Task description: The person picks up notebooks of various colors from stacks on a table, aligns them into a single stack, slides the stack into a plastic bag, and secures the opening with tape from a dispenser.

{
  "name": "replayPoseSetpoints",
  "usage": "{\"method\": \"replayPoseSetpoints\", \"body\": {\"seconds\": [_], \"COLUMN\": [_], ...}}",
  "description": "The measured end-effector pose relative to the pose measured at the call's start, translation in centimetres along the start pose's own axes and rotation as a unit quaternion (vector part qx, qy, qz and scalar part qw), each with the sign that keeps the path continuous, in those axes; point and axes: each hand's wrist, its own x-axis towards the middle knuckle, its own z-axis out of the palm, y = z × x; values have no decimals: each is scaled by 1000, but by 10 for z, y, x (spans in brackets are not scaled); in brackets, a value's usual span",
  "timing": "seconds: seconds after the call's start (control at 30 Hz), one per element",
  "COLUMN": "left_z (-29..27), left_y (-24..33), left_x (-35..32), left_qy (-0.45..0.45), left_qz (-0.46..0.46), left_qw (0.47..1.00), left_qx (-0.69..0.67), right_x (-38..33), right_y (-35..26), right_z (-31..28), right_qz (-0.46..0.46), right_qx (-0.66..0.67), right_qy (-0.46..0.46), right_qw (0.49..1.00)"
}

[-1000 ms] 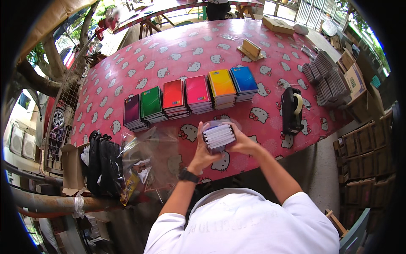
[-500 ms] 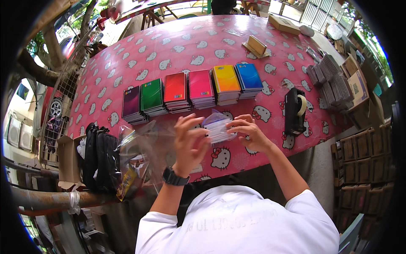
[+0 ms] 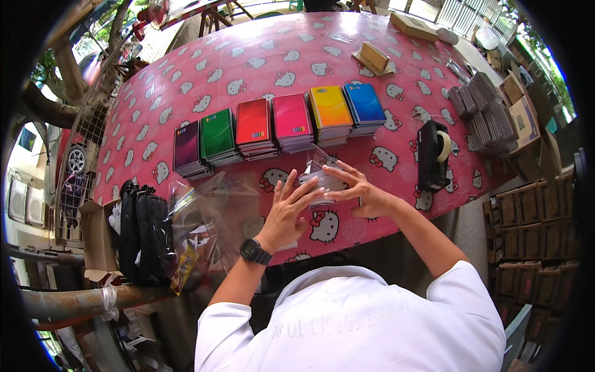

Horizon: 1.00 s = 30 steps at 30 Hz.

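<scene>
A small pack of notebooks in clear plastic wrap [image 3: 331, 182] lies on the table in front of me, largely covered by my hands. A transparent flap of the wrap stands up at its far side. From the left, my left hand [image 3: 289, 208] reaches over the pack with its fingers stretched and apart. My right hand [image 3: 364, 191] comes from the other side, fingers also spread, the tips resting on the wrap. The fingertips of both hands nearly meet above the pack. Beyond it stand stacks of spiral notebooks: purple, green, red [image 3: 253, 124], pink [image 3: 292, 118], yellow and blue.
A black tape dispenser [image 3: 432, 158] stands right of my hands. Clear plastic bags [image 3: 217, 211] lie at the left, beside black bags [image 3: 144, 229]. Grey bundles [image 3: 486, 115] sit at the right edge, a wooden block stand [image 3: 373, 59] farther back. Pink cloth covers the table [image 3: 204, 80].
My left hand has come down and right onto the pack, and my right hand has slid inward over it. The pack's top, visible before, is now mostly covered.
</scene>
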Motion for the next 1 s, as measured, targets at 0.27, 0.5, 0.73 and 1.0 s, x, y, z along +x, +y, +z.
{"method": "replayPoseSetpoints", "body": {"seconds": [0.27, 0.5, 0.73, 1.0], "left_z": [-3, 0, -2, 0], "left_y": [6, 8, 7, 3], "left_x": [25, 28, 25, 23], "left_qy": [-58, -48, -54, -50], "left_qz": [8, 30, 18, 23], "left_qw": [996, 996, 997, 996], "left_qx": [60, 66, 61, 64], "right_x": [-20, -218, -198, -199], "right_y": [-6, 92, 103, 90], "right_z": [6, -81, -83, -13], "right_qz": [-10, 521, 433, 450], "right_qx": [-1, -102, -152, 387], "right_qy": [100, 579, 564, 469], "right_qw": [995, 619, 687, 654]}}
